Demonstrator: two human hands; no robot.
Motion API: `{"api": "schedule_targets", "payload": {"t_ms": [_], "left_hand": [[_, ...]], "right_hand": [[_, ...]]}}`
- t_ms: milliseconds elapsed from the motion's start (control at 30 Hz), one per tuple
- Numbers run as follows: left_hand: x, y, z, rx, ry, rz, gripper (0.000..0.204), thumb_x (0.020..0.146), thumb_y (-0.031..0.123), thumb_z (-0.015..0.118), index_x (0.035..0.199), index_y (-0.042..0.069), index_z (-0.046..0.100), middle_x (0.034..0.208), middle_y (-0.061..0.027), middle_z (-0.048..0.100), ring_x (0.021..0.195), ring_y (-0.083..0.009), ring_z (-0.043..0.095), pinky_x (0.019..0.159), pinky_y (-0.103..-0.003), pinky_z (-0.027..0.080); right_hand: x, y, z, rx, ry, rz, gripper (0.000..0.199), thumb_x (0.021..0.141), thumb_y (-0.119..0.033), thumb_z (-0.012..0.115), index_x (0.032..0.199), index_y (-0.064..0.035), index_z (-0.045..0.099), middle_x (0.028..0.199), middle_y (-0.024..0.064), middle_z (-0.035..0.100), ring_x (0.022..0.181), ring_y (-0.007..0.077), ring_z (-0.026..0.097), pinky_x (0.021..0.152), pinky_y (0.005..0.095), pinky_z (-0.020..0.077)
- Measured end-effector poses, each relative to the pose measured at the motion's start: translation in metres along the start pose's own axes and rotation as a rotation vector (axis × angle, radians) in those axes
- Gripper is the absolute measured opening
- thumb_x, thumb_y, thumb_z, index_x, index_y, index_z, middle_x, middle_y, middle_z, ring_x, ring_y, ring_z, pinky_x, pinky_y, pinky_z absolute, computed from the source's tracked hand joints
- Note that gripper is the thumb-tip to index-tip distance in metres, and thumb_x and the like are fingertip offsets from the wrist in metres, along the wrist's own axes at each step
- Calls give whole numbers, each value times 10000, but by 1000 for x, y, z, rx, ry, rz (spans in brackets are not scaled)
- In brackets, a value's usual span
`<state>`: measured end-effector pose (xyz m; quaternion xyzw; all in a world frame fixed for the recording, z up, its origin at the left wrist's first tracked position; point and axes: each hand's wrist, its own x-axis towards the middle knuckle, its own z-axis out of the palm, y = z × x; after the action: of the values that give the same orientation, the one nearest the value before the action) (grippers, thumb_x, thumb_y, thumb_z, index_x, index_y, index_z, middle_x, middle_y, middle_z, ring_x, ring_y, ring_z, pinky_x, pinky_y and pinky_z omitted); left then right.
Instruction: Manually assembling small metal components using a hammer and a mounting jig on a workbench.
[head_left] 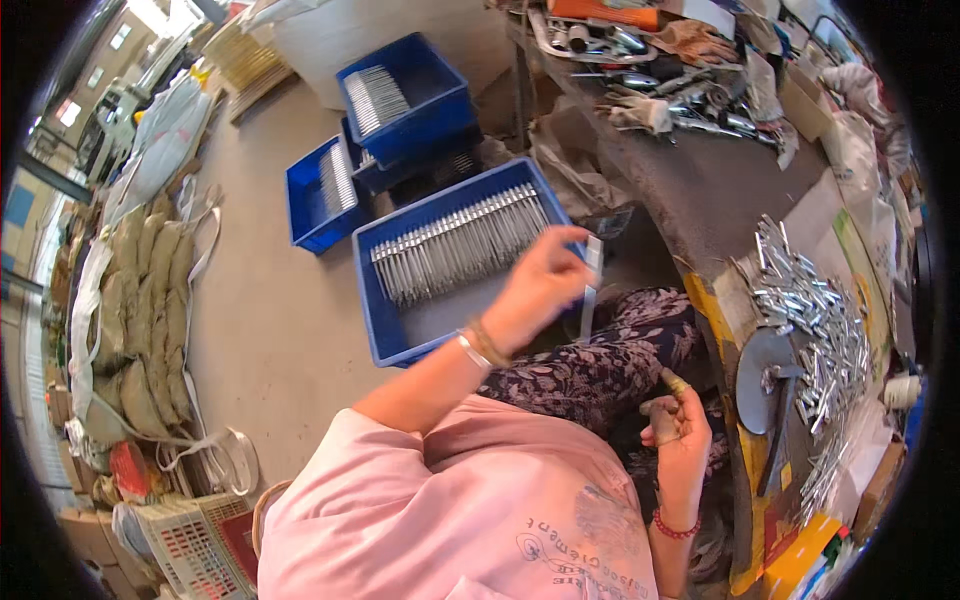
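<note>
My left hand (545,275) is over the right end of a large blue bin (375,300), slightly blurred, its fingers closed on a slim metal piece (592,262). The piece has a pale silvery upper end and a thin lower part hanging down. A long row of similar slim metal pieces (460,245) leans side by side in the bin. My right hand (680,425) hovers beside my patterned trousers, near the workbench edge. Its fingers are loosely bent and apart, one wearing a yellow wrap, and nothing shows between them.
Smaller blue bins (440,115) with more metal pieces stand behind. At right, the workbench (690,200) bears a heap of loose silver parts (810,310), a round grey plate (765,380), tools and gloves (695,42). Stacked sacks (140,310) and a plastic crate (195,545) lie left.
</note>
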<state>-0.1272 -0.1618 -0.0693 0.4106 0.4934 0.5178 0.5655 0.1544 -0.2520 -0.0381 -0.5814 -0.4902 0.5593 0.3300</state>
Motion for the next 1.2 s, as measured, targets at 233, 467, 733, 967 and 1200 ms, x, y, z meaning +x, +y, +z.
{"api": "schedule_targets", "payload": {"t_ms": [233, 467, 733, 967, 1200], "left_hand": [[6, -40, -253, 731, 696, -186, 479, 847, 86, 784, 1298, 23, 636, 958, -141, 758, 797, -178, 724, 647, -340, 562], [2, -72, -362, 1170, 739, -547, 459, 822, 30, 760, 1268, 18, 655, 912, -127, 745, 701, -214, 747, 571, -366, 607], [36, -42, -314, 1542, 427, -939, 161, 984, 83, 653, 1066, 25, 778, 933, -165, 788, 783, -288, 793, 655, -386, 639], [24, -46, -315, 1483, 529, -845, 176, 978, 140, 688, 1052, 47, 818, 1094, -192, 804, 1048, -387, 783, 930, -499, 629], [17, -1, -307, 1664, 709, -381, 213, 988, 256, 692, 1078, 102, 807, 1104, -200, 788, 1113, -403, 747, 936, -504, 605]], "right_hand": [[5, 11, -6, -21, -1, 54, 409, 1057, -28, 631, 1466, -17, 610, 1022, 10, 661, 739, 39, 612, 645, 194, 496], [3, 20, -5, -10, -44, 96, 392, 1065, -52, 632, 1455, -11, 621, 1069, 27, 667, 785, 47, 620, 679, 205, 508], [-1, 18, -2, -38, -24, 89, 376, 1060, -44, 631, 1434, -6, 640, 1073, 39, 675, 785, 53, 625, 692, 206, 519], [-4, 23, -4, -57, -32, 57, 350, 1068, -46, 616, 1413, -3, 655, 1065, 43, 691, 777, 50, 624, 692, 205, 526], [-5, 21, -9, -56, 4, 58, 333, 1077, -44, 591, 1399, -12, 670, 1028, 33, 702, 769, 47, 620, 688, 207, 524]]}}
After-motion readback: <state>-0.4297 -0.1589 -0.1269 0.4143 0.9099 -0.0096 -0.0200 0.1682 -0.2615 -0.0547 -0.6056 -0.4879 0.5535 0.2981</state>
